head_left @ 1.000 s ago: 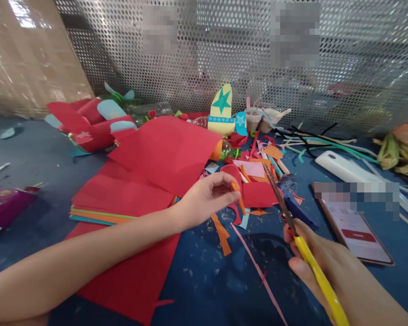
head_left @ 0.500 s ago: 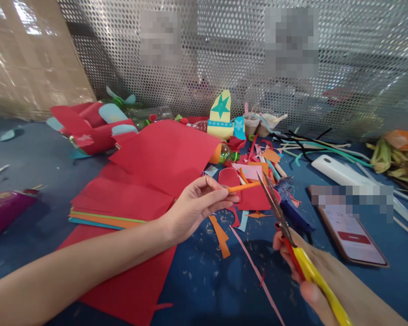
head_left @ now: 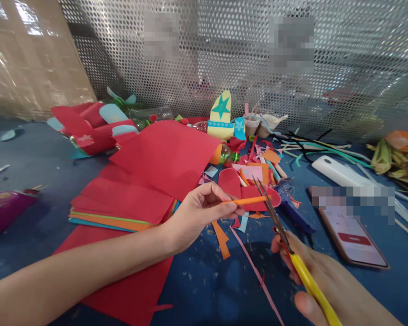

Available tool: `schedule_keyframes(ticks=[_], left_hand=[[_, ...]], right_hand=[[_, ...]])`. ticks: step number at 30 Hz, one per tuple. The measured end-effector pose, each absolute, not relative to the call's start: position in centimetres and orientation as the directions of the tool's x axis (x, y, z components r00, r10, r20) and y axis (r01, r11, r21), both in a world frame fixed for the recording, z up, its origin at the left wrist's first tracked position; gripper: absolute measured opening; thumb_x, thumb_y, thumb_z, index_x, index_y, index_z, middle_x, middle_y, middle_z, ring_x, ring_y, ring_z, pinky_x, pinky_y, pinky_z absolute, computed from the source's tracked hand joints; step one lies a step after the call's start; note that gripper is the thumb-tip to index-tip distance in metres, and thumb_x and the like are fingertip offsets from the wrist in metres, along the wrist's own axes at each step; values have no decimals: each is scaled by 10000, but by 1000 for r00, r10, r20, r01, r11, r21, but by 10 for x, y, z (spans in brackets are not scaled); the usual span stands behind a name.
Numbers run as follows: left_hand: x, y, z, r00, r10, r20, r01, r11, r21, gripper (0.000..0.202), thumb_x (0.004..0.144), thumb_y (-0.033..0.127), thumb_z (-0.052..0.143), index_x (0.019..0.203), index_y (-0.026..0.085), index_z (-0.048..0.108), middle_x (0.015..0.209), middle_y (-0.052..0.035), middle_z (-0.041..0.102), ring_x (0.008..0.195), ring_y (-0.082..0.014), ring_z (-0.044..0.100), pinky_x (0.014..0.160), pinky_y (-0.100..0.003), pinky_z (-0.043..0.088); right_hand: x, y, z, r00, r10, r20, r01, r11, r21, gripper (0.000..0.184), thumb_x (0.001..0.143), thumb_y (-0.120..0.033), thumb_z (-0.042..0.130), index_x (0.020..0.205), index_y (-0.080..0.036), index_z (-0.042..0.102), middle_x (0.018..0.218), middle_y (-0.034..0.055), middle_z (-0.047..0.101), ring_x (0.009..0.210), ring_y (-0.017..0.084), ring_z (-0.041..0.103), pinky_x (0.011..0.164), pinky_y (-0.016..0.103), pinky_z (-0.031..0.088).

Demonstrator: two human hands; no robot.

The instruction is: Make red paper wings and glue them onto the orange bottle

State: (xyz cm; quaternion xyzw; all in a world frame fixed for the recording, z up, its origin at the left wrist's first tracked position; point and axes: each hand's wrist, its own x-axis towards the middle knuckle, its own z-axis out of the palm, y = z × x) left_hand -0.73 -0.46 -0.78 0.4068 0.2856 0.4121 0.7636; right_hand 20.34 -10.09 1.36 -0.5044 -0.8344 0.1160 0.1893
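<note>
Pinching the orange strip (head_left: pixel 251 200) by one end in the left hand (head_left: pixel 202 210), thumb and fingers closed on it. Pointing its long axis rightward from that pinch, nearly level, with the free end reaching the blades of the scissors (head_left: pixel 301 269); not showing clearly whether passing between them or only overlapping. Gripping the scissors by the yellow handle in the right hand (head_left: pixel 314 262), pointing blades up and leftward from that grip, tips standing slightly apart. Making out no readable brand on the phone (head_left: pixel 352 231), lying right of the right-hand grip, partly blurred out, nor on the purple package (head_left: pixel 8 206), lying well left of the left-hand pinch.
</note>
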Motion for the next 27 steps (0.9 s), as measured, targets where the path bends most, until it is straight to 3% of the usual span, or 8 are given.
schedule_keyframes(ticks=[4,8,14,17,22,25,27], left_hand=[[-8,-4,-10,501,861,-85,-381,308,872,159,764,126,714,741,149,559,800,-13,741,759,-121,718,688,-186,550],[-8,-5,-8,517,853,-70,-386,306,870,157,768,103,706,733,145,558,791,-8,745,723,-104,714,680,-176,552],[-8,-5,-8,516,853,-80,-376,309,874,174,757,110,719,726,143,551,737,-7,746,711,-112,720,676,-179,552],[-8,-4,-8,529,844,-89,-375,327,868,186,743,124,733,726,144,549,720,-2,743,700,-113,720,672,-181,548],[-7,-3,-10,527,841,-118,-349,341,873,206,727,165,752,716,146,547,690,3,728,683,-121,715,645,-187,530],[-8,-1,-12,516,849,-110,-334,318,887,197,739,177,740,721,149,545,675,12,710,675,-110,699,640,-186,516],[-9,3,-13,477,874,-94,-321,273,907,186,739,176,735,735,153,551,682,20,691,670,-101,682,652,-192,513]], right_hand=[[202,-99,15,-445,849,286,761,526,-380,546,938,-573,168,1063,-239,581,902,71,694,769,202,701,577,261,578],[202,-101,15,-403,885,235,791,466,-398,566,928,-591,171,1152,-246,560,979,82,685,824,222,698,620,284,582],[208,-101,2,-315,938,144,726,336,-599,664,829,-751,196,1016,-234,568,781,31,669,580,176,660,503,247,538],[209,-102,0,-294,953,69,716,267,-645,695,793,-789,190,990,-240,568,745,14,650,550,174,632,489,250,512],[211,-105,-4,-265,962,61,763,248,-597,620,784,-797,193,754,-247,477,533,-24,541,386,149,491,364,255,379],[211,-103,-7,-283,952,115,789,300,-537,548,854,-727,189,756,-253,446,492,-33,528,351,146,483,331,251,344],[211,-100,-8,-283,942,179,837,333,-434,476,918,-627,196,788,-247,451,501,-18,564,352,155,533,333,246,373]])
